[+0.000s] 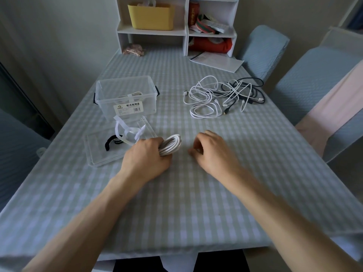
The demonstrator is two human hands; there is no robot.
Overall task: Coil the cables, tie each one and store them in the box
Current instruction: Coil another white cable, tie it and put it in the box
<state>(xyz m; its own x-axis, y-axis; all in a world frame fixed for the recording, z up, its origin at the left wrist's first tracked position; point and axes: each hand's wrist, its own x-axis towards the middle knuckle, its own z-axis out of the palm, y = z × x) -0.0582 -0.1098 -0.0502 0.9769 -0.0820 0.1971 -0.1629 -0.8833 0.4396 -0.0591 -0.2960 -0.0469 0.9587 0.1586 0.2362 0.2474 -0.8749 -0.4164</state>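
I am viewing the table point(196, 193) from above and slightly behind the hands. The left hand point(146, 157) is gripping a coiled white cable point(170, 145), with the fingers wrapping around one end of the bundle; that end is lying hidden under the palm, and only the far loops are showing. The right hand point(211, 149) is resting just beside the coil, not touching it, with the fingers curling loosely; I am not seeing anything held in it, though the fingertips are turning away from me. The clear box point(125, 95) is standing further back on the left, and a tied pale cable is showing faintly through its wall. The clear lid point(102, 152) is lying flat in front of the box, carrying white ties point(127, 132) and a black strap point(111, 144), the latter partly covered. The tangled pile of white and dark cables point(224, 95) is lying well apart to the right; I am unable to count its separate cables.
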